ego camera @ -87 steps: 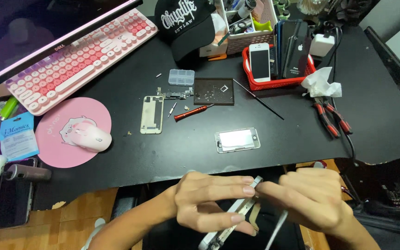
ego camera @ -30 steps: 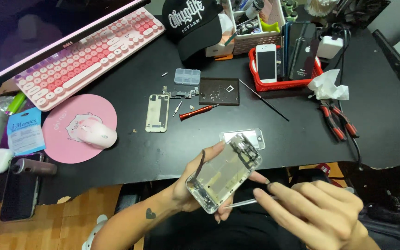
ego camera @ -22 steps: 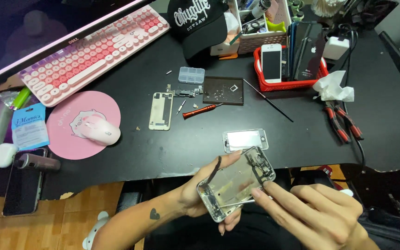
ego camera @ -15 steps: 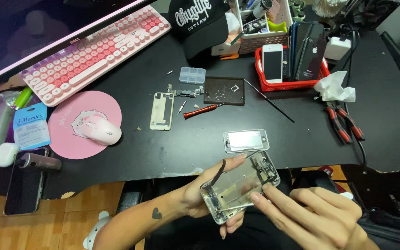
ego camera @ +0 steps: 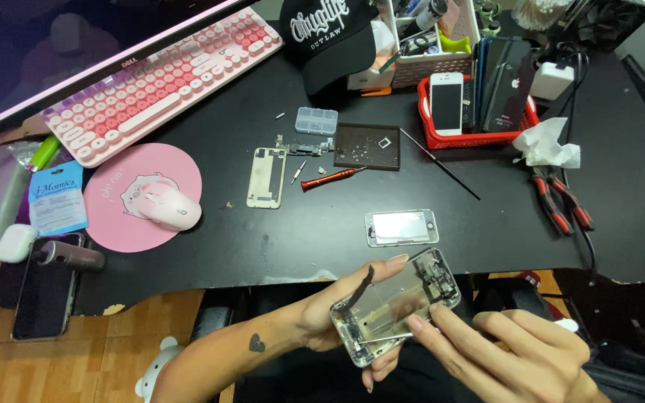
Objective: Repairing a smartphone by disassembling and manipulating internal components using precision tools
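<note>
Stripping step: left hand [ego camera: 322,325] cradles the gutted phone housing [ego camera: 396,306] at the near edge of the bench [ego camera: 278,239], right hand [ego camera: 516,358] pinching tweezers [ego camera: 386,339] inside; next move likely needs a steady, fine pull.

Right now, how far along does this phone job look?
Done: the screen panel lies apart on the desk, and a pale plate, small parts and a red screwdriver are laid out. In hand: the left hand holds the opened phone shell while the right hand works a thin tool into it. Left: parts remain inside the shell, and nothing is back together.
</note>
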